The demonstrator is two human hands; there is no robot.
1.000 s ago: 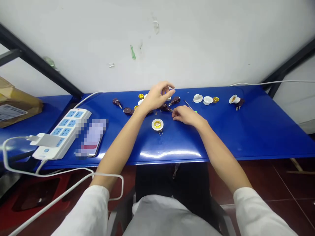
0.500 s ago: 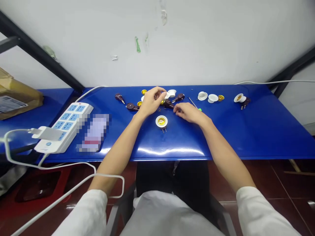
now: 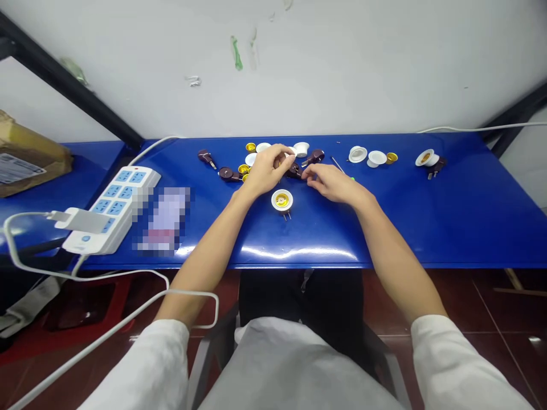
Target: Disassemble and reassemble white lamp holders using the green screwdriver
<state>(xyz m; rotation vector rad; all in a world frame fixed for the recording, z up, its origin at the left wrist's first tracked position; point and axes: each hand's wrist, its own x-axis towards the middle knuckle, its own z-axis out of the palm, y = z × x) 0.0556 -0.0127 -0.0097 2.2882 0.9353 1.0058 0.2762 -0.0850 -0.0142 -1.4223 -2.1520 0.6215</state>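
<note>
My left hand [image 3: 270, 168] is over the cluster of parts, its thumb and fingers curved toward each other; what lies between them is too small to tell. Just right of it, my right hand [image 3: 327, 179] has its bent fingertips at a dark brown plug piece [image 3: 294, 170]. Whether the fingers grip that piece is unclear. Nearer the front edge sits a white round socket [image 3: 282, 200] with a gold inside and two metal pins. Around my hands are a brown piece [image 3: 228, 174], a gold cup [image 3: 250, 147], a white ring [image 3: 301, 149] and another brown piece [image 3: 315, 157].
On the blue table [image 3: 478, 228], white rings [image 3: 376, 159], a gold cup [image 3: 392, 158] and a white-and-brown socket [image 3: 427, 158] lie to the right. A screwdriver [image 3: 337, 165] is behind my right hand. Left are a power strip [image 3: 115, 208] and a blurred phone [image 3: 164, 219].
The whole view has shifted slightly, with the table higher in the picture. Both hands stay close together among the parts, with little change in finger shape.
</note>
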